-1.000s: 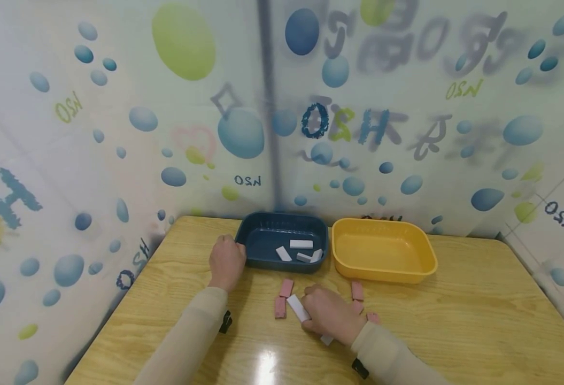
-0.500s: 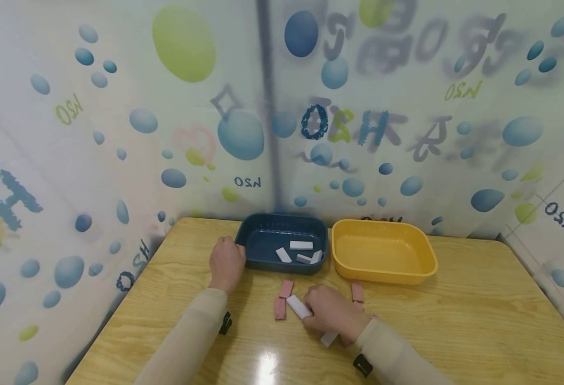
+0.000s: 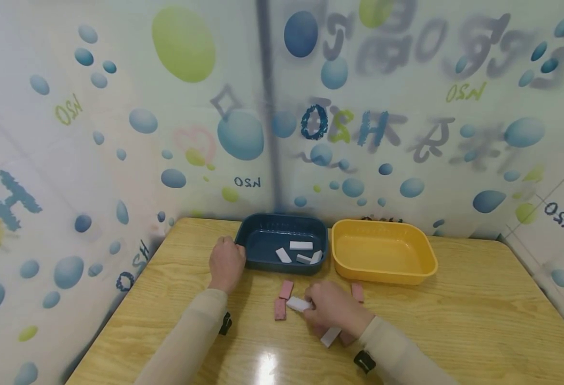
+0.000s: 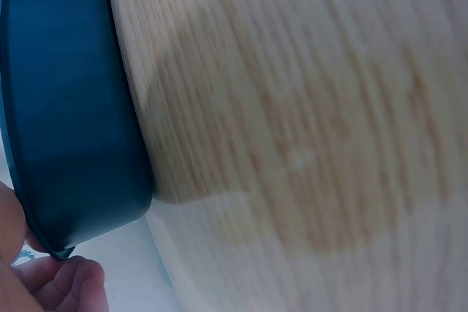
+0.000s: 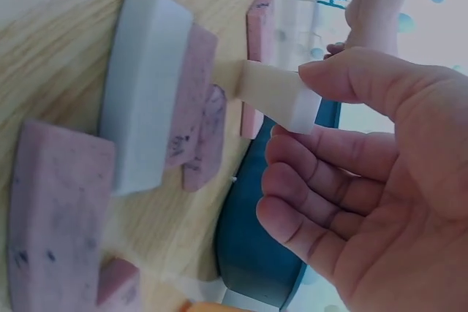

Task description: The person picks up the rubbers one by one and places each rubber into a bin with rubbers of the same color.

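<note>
My right hand (image 3: 337, 306) pinches a white eraser (image 5: 281, 96) between thumb and forefinger, a little above the table in the right wrist view. Under and beside that hand lie another white eraser (image 5: 146, 93) and several pink erasers (image 5: 62, 210), some marked with dark smudges. Just left of the hand, two pink erasers (image 3: 280, 309) lie end to end. My left hand (image 3: 227, 264) grips the left rim of the dark blue basket (image 4: 73, 107), thumb and fingers on either side of it. Several white erasers (image 3: 301, 245) lie inside that basket.
A yellow basket (image 3: 383, 275) stands right beside the blue one at the back of the wooden table (image 3: 474, 310). One pink eraser (image 3: 357, 292) lies in front of it. A printed wall sheet (image 3: 358, 160) rises behind the table.
The right hand has lifted and turned the white eraser slightly off the table, uncovering more of the erasers beneath. The left hand stays on the blue basket's rim.
</note>
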Demonstrator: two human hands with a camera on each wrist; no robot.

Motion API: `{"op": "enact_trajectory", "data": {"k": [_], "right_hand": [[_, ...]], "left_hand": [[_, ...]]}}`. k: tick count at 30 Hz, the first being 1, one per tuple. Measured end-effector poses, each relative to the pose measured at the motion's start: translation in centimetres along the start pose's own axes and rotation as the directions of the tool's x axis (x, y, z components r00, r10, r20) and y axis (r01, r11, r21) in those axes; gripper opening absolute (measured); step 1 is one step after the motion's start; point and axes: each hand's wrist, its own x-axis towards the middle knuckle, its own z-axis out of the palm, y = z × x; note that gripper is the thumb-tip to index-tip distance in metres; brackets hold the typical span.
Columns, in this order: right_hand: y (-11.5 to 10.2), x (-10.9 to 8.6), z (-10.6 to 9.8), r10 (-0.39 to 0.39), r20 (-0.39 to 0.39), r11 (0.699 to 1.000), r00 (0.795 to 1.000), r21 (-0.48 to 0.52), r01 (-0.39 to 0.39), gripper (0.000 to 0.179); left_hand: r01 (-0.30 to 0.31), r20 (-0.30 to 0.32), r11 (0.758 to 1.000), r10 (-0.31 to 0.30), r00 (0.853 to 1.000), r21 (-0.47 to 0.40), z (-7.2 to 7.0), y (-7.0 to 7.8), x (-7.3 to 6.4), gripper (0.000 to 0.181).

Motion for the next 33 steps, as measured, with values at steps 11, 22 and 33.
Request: {"op": "enact_trajectory", "data": {"k": [11, 22, 33], "right_hand": [[0.2, 0.0, -1.1, -0.034, -0.093, 0.999, 0.995, 0.014, 0.036, 0.01], [0.2, 0.3, -2.1, -0.049, -0.157, 0.998, 0.986, 0.023, 0.053, 0.01], [0.6, 0.8, -3.2, -0.127, -0.288, 0.991, 0.949, 0.004, 0.134, 0.007]], "left_hand": [[-0.006, -0.016, 1.0, 0.007, 1.0, 0.004, 0.1, -0.1, 0.0, 0.015], [-0.007, -0.018, 1.0, 0.007, 1.0, 0.006, 0.0, 0.0, 0.0, 0.015], [0.0, -0.004, 1.0, 0.0, 1.0, 0.001, 0.0, 0.0, 0.0, 0.015]]}}
